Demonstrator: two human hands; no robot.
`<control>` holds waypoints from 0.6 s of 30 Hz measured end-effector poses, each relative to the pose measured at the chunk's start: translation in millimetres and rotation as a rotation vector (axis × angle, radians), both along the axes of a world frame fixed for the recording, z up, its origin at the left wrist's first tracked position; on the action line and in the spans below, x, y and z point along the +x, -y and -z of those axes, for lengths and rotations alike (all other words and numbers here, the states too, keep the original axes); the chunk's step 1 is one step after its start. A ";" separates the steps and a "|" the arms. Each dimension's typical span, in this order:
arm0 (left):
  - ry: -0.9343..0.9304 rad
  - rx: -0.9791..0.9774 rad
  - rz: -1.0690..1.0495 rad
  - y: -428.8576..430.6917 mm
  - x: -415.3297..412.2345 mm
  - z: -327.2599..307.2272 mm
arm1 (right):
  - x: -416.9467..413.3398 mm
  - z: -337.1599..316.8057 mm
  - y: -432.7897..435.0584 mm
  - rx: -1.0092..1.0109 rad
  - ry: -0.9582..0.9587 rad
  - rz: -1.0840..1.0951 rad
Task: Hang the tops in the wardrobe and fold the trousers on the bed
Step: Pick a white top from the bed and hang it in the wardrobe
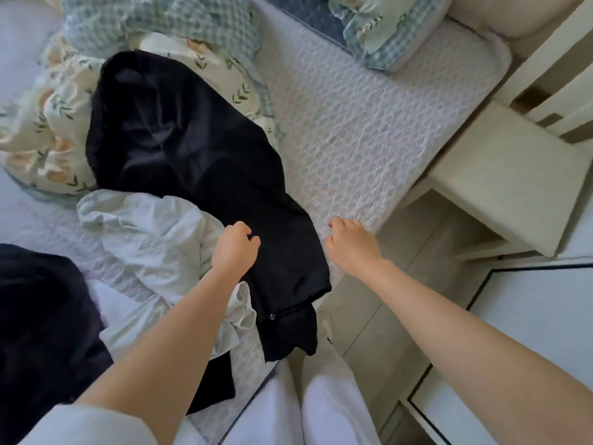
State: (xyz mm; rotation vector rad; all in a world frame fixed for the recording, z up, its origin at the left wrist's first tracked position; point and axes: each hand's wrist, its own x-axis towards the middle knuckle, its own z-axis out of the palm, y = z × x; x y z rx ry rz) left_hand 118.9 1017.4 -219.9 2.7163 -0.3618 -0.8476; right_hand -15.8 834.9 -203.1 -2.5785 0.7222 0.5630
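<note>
Both your hands hang slack and empty over clothes at the bed's edge.
Your left hand (236, 248), fingers loosely curled, hovers over the black garment (192, 149). Your right hand (351, 242), equally loose, is just right of it above the bed (369, 133) edge. A white ruffled top (138, 226) lies touching it under your left wrist. The black piece runs lengthwise from your legs up-left onto the floral duvet (48, 123).
</note>
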 end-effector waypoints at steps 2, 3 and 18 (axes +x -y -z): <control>-0.073 0.002 -0.115 3.5 18.1 17.0 | 26.9 18.8 11.7 0.048 -0.016 -0.021; -0.105 0.001 -0.168 3.8 27.4 25.3 | 39.4 28.8 16.1 0.075 -0.020 -0.021; -0.024 -0.410 -0.847 7.8 155.2 105.7 | 192.5 163.7 28.9 0.552 -0.063 0.311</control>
